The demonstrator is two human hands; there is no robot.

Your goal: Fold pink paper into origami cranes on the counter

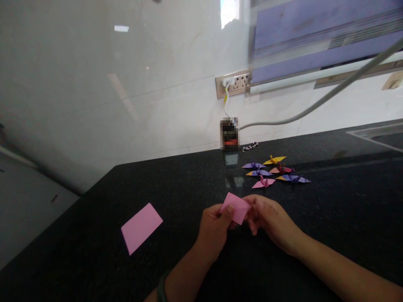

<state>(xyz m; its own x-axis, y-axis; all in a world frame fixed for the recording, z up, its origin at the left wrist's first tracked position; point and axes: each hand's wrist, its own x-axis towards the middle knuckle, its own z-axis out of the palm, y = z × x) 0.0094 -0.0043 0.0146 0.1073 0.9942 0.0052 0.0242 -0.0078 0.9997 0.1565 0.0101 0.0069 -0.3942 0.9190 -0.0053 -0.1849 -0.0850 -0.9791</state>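
A folded pink paper (235, 206) is held just above the black counter (340, 205) between both my hands. My left hand (215, 228) pinches its left edge with thumb and fingers closed. The paper's right side is gripped by my right hand (267, 218), fingers curled round it. A flat pink paper sheet (141, 226) lies on the counter to the left of my hands, apart from them.
Several folded paper cranes (273, 171) in purple, yellow, pink and red sit on the counter beyond my hands. A small dark device (229, 133) leans against the wall, with a cable up to a socket strip (233, 84). A grey hose (315, 105) runs along the wall.
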